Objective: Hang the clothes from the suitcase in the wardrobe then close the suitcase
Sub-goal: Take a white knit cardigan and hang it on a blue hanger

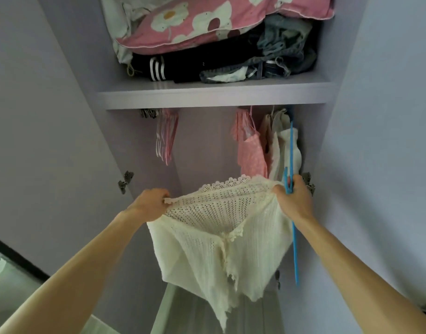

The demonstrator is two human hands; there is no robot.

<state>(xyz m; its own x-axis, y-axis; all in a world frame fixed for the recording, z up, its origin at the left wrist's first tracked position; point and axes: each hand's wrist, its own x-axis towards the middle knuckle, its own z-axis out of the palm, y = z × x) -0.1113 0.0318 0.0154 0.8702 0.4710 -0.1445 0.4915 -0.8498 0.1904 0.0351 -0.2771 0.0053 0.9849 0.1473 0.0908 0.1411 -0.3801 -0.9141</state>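
Observation:
A cream knitted top (221,239) with a lace edge hangs spread between my two hands in front of the open wardrobe. My left hand (150,203) grips its left upper edge. My right hand (292,198) grips the right upper edge together with a blue plastic hanger (294,239), which stands almost upright beside the top. Under the shelf, a pink garment (251,153) and white garments (285,150) hang at the right. The suitcase is out of view.
A bunch of bare pink hangers (166,138) hangs at the left under the shelf (214,95). On that shelf lie a pink flowered pillow (207,20), black clothes and jeans. Both wardrobe doors (38,141) stand open at my sides.

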